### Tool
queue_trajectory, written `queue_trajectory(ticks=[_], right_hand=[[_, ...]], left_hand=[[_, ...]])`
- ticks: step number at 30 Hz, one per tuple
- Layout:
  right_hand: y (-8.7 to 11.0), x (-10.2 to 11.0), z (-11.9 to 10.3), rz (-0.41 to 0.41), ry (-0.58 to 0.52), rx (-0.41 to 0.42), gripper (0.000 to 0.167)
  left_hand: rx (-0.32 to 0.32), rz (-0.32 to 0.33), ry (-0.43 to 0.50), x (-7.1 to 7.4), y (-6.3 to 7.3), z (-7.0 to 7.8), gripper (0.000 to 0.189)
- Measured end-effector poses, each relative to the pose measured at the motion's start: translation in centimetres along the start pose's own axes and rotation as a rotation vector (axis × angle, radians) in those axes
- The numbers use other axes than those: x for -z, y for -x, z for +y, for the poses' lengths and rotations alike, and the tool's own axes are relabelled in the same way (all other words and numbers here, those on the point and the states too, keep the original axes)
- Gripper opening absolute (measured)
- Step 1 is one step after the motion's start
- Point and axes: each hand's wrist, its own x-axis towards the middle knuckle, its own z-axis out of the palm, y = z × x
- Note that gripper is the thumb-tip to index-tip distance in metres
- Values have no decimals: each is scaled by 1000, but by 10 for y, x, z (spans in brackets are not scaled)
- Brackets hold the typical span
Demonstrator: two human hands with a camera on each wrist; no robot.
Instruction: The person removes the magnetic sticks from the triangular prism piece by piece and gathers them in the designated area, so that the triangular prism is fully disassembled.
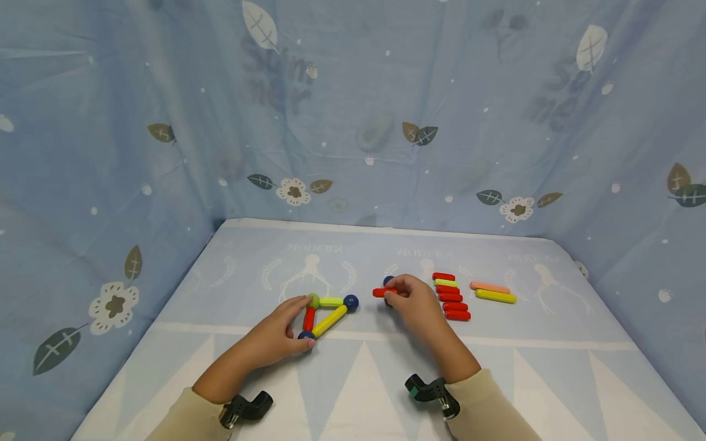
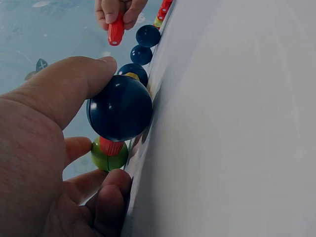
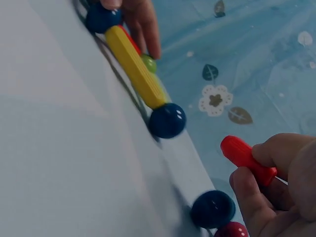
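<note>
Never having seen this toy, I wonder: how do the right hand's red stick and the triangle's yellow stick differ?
The red stick is shorter than the yellow stick. The red one is pinched by the right hand; the yellow one joins two blue balls. Both are straight.

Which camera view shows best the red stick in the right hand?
Right wrist view: the red stick is large there, mostly uncovered. The head view shows it small, partly hidden; the left wrist view, foreshortened, one end covered.

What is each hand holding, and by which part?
Right hand: a red stick, pinched by the half nearer the palm. Left hand: the triangle, thumb on a blue ball, fingers at the green ball.
</note>
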Motion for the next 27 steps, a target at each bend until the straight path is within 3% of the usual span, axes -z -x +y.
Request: queue_trajectory(ticks=[5,15,20,27], right_hand=[[-15,22,2,26,-2,-46,14],[-61,77,10,14,40,-129,38],[-76,95,25,34,100,-180,41],[-88,113,44,54,103,-217,36]], left_hand=[[4,0,-4,1,1,0,93],[8,0,8,1,0,-1,93],[1,-5,4,1,2,-2,93],[-3,-7,21,2,2,0,92]])
